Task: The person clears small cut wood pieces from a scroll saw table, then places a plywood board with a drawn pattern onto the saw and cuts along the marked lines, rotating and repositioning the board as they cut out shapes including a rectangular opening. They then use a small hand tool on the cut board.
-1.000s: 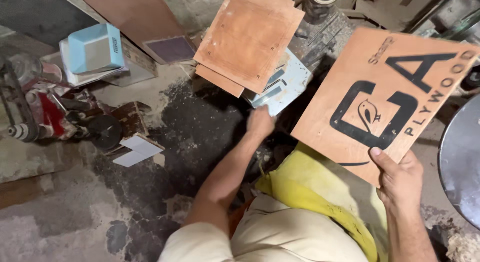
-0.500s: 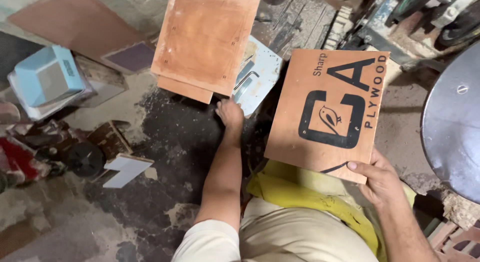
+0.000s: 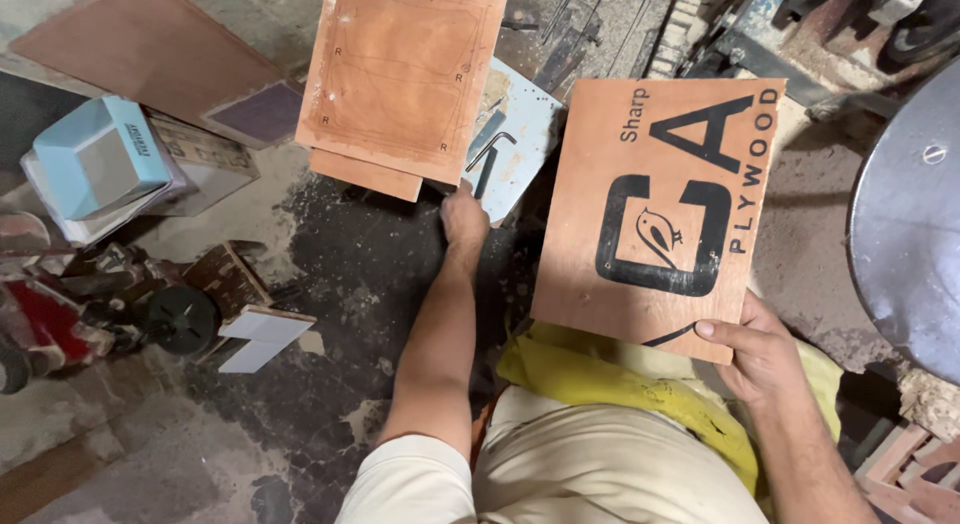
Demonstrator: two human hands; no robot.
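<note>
— What's the floor like where you're working?

— Rough concrete floor (image 3: 300, 454), grey and dusty, with a big dark stain spread in front of my knees. It's a cluttered workshop: machine parts along the top edge, a dark round metal disc (image 3: 905, 224) at my right, a pale blue plastic box (image 3: 95, 164) off to my left.

— And your hands?

— My right hand (image 3: 765, 349) grips the lower corner of a printed plywood board (image 3: 660, 214), thumb on its face; it's a flat, orange-brown rectangle with black lettering and a small bird mark, held tilted over my lap and a yellow cloth (image 3: 600, 384). My left hand (image 3: 463, 219) is stretched forward to the edge of a light blue metal plate (image 3: 520, 144) lying on the floor (whether the fingers are closed on anything I cannot tell). Just beside it lie stacked plywood sheets (image 3: 405, 79), smooth, reddish, with faint pencilled outlines.
</note>
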